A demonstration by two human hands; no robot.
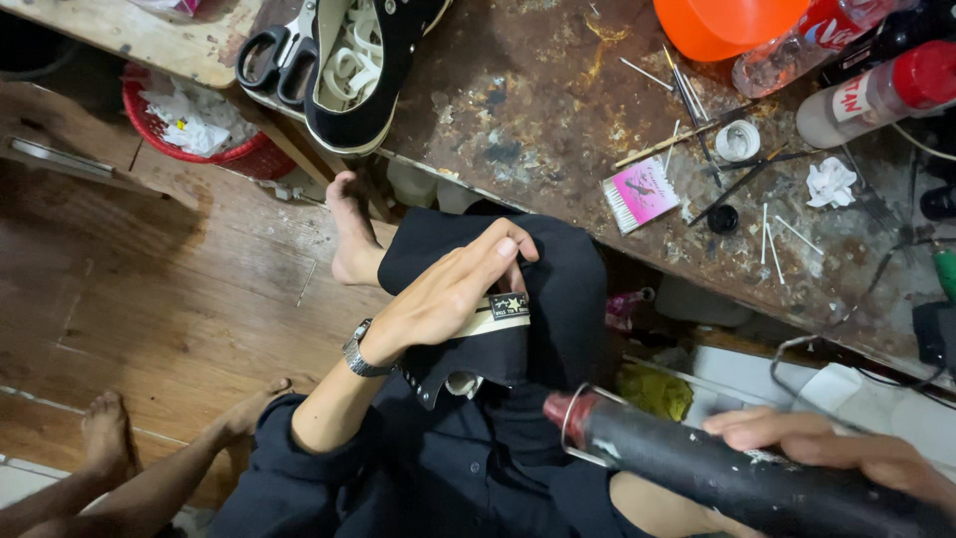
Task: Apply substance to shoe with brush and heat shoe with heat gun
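— What's the biggest thing in front of you?

— The bench (558, 90), stained and scratched, running across the top. It sits just past my knees so everything is within reach while I sit on the wooden floor (149, 289).

— And what are you working on?

— A black shoe (528, 299) resting on my lap. My left hand (448, 289) lies over it, fingers pressed together and curled down on the upper near its small label (508, 306), holding it steady against my leg.

— The other hand?

— My right hand (846, 453) is wrapped around the black heat gun (737, 473), thumb stretched along the barrel. Its nozzle points toward the shoe but stays apart from it, and well clear of my left fingers, I'd say to keep the heat off them.

— Anything else up there?

— A second black shoe (368, 70) lies on the bench's left end with scissors (284, 50) touching it. An orange bowl (727, 25) and bottles (866, 70) stand at the right end. Near the middle lies a pink box (642, 192) of sticks, with loose swabs (782, 234) scattered beside it. A red basket (199, 130) of scraps sits underneath.
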